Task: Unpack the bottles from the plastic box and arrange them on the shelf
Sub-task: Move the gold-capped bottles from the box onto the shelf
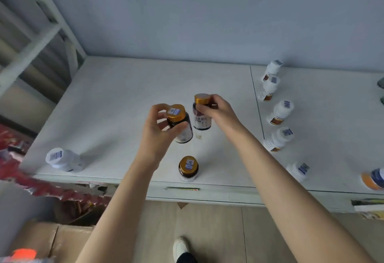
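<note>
Entry: two gold-capped dark bottles, mid-shelf point(116, 104).

- **Left hand** point(160, 127): thumb and fingers curled round the tilted bottle point(184, 132) below its cap. Its long axis is near vertical, with the cap leaning left.
- **Right hand** point(218, 110): pinches the upright bottle point(202, 120) at the cap, just beside the first.
- **Contact:** we cannot tell whether either base touches the shelf.
- **Open room:** toward the back edge and the left.
- **Nearby:** a third bottle point(188, 169) stands by the front edge, and white bottles point(280, 113) line the right.

Single head view, wide-angle, looking forward and steeply down, close above white shelf point(124, 100), floor below.
</note>
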